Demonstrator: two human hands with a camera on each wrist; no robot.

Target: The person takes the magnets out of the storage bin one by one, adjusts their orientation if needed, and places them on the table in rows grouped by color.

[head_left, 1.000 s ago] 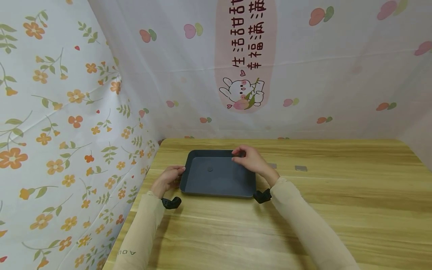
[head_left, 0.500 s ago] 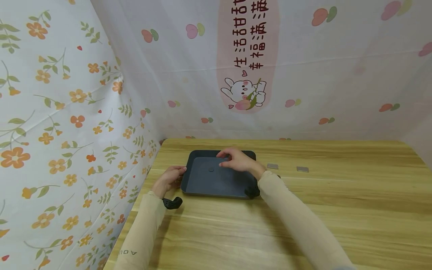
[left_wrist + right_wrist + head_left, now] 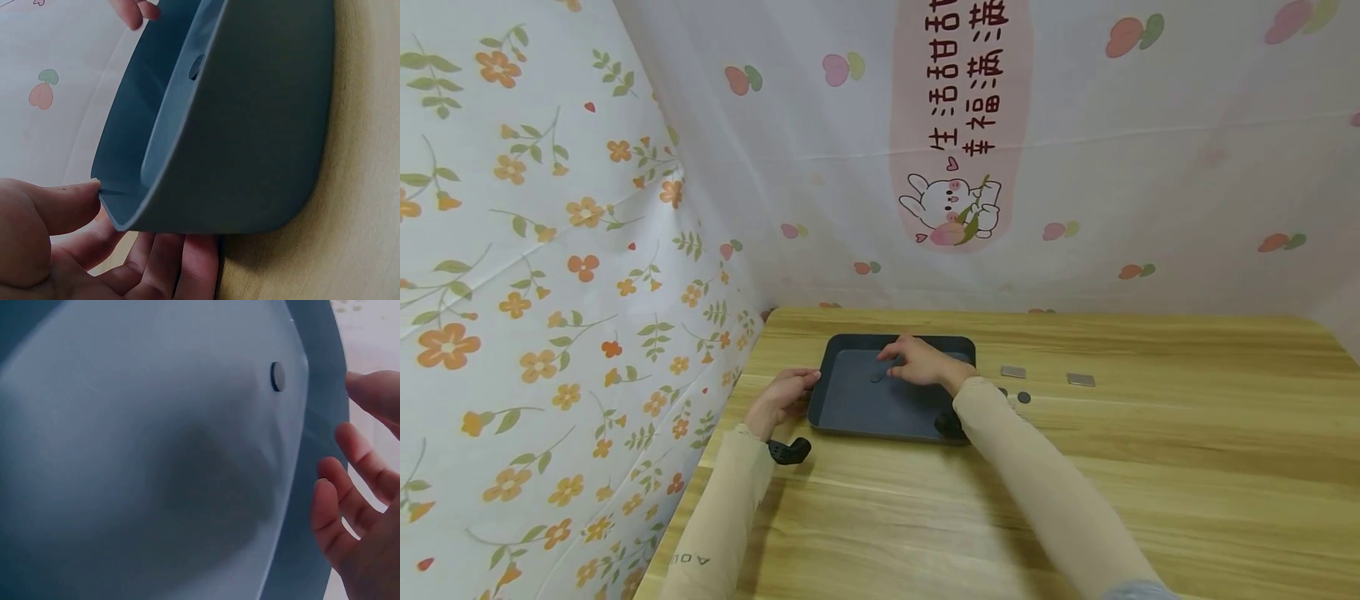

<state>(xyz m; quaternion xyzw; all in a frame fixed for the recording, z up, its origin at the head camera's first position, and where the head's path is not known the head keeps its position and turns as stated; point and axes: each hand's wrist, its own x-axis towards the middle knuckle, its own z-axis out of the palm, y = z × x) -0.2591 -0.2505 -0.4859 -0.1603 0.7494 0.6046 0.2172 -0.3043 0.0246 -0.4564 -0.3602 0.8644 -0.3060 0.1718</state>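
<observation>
A dark blue-grey rectangular tray [image 3: 857, 412] sits on the wooden table, with a small dark disc [image 3: 876, 377] lying on its floor. At the tray's left end, my left hand [image 3: 782, 396] grips the edge. The left wrist view shows the thumb [image 3: 72, 203] at the rim and the other fingers [image 3: 165, 265] against the outside wall. My right hand [image 3: 917, 362] hovers over the tray with loosely bent, spread fingers and holds nothing. In the right wrist view its fingertips [image 3: 327, 487] are apart from the disc [image 3: 279, 377].
Right of the tray lie two flat grey rectangular pieces, one nearer [image 3: 1012, 372] and one farther [image 3: 1081, 380]. Another small dark disc [image 3: 1023, 397] lies close by the right sleeve [image 3: 1026, 450]. A printed cloth [image 3: 820, 192] hangs behind the table [image 3: 1187, 467].
My right hand has moved left from the tray's right end to above its middle, uncovering the nearer grey piece and a disc on the table. The left hand stays at the tray's edge.
</observation>
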